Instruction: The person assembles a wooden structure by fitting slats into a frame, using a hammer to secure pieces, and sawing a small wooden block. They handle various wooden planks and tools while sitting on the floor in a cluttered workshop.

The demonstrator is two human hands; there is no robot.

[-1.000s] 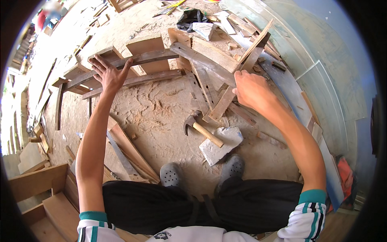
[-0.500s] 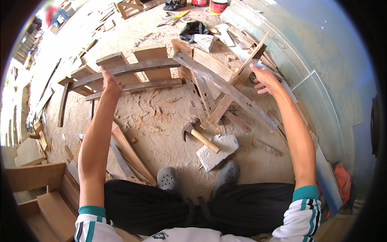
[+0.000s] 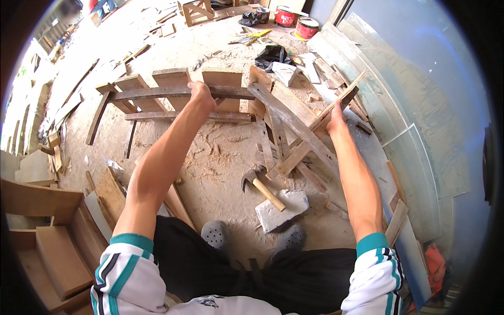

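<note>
A wooden frame of slats and rails [image 3: 152, 93], like a bench or chair, lies tipped over on the floor in front of me. My left hand [image 3: 202, 97] is closed round its dark upper rail, near the middle slats. At the frame's right end, my right hand [image 3: 337, 119] grips a slanting wooden bar; its fingers are partly hidden behind the wood. A pale, worn plank [image 3: 289, 115] of the frame slants down between my hands. Below it a claw hammer [image 3: 268, 194] rests with its wooden handle on a white block [image 3: 283, 211], touched by neither hand.
Wood shavings [image 3: 210, 142] are strewn across the floor. Open wooden boxes [image 3: 63, 257] stand at lower left beside loose boards. Glass sheets [image 3: 415, 168] lean on the right. Farther off are a black bag [image 3: 273, 55], paint buckets [image 3: 306, 28] and a small wooden stand [image 3: 195, 11].
Both hands were apart from the frame, fingers open. Now the left has moved right onto the upper rail and the right has closed on the bar. The view has shifted a little.
</note>
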